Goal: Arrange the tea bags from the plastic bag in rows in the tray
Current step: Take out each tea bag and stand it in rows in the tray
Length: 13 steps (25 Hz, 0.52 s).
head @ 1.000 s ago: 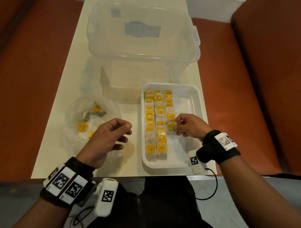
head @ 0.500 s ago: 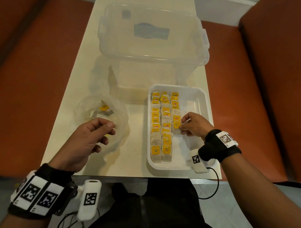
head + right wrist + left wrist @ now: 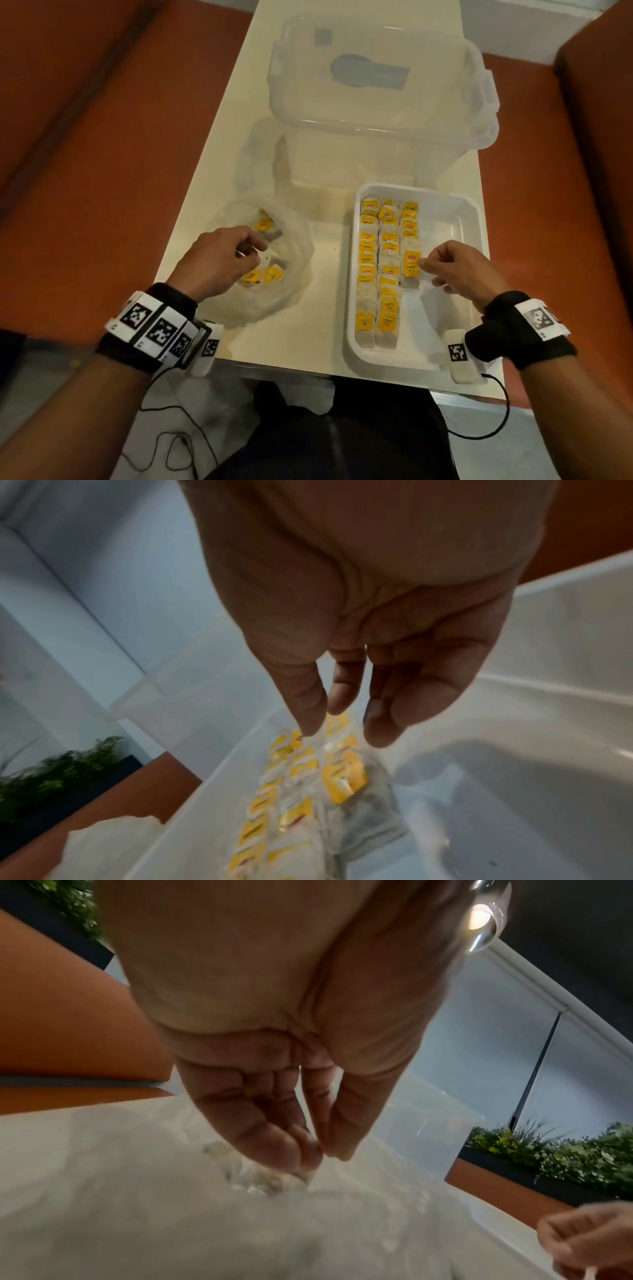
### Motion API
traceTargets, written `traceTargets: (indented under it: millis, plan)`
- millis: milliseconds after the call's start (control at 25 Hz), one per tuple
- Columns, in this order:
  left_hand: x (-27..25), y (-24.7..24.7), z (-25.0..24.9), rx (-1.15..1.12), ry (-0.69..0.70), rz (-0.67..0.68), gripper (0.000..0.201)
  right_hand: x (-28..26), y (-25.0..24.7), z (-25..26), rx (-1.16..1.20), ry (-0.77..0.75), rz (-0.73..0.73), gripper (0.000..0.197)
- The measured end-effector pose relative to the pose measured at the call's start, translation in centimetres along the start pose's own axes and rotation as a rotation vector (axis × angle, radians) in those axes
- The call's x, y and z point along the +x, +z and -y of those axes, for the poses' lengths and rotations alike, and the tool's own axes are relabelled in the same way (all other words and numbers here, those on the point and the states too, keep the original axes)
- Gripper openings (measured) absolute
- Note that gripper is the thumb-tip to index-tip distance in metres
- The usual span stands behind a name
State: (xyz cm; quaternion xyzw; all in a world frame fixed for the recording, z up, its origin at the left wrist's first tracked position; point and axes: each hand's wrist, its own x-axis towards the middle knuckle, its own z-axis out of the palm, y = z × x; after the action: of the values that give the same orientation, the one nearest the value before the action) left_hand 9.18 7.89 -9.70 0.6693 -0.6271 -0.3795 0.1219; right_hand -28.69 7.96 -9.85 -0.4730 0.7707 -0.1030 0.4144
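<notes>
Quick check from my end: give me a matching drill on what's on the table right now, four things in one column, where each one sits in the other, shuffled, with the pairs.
Things:
1. left hand
2. right hand
3. plastic bag
4. clear lidded box

Places:
A. far end of the table, behind the tray
B. over the tray, fingertips at the nearest tea bag of the third row
C. on the table left of the tray, loose tea bags inside
D. reaching into the bag's open mouth

Pairs: 1-D, 2-B, 3-C, 4-A
</notes>
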Motion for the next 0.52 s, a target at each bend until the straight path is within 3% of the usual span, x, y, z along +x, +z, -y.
traceTargets:
  millis: [80,200,360,440,520]
  plan:
    - [0.4,0.8,0.0,0.016,-0.009,0.023,0.015,-1.8,0.1,1.7,0.04,-0.098,-0.004,0.022]
    - [0.9,2.0,0.1,0.129,-0.01,0.028,0.031,-4.9,1.6,5.8,0.087,-0.269,0.172,0.015]
    - [0.5,4.4,0.6,0.398,0.01,0.042,0.059,-7.1,7.5,9.9,-0.279,-0.503,0.412,0.044]
    - [0.1,5.5,1.0,0.458,-0.002,0.028,0.062,-6.8,11.0,10.5,-0.467,-0.572,0.428,0.054]
    - [0.0,6.1,1.1,0.483,-0.007,-0.005,0.054,-6.1,13.4,10.3,-0.583,-0.582,0.398,0.052]
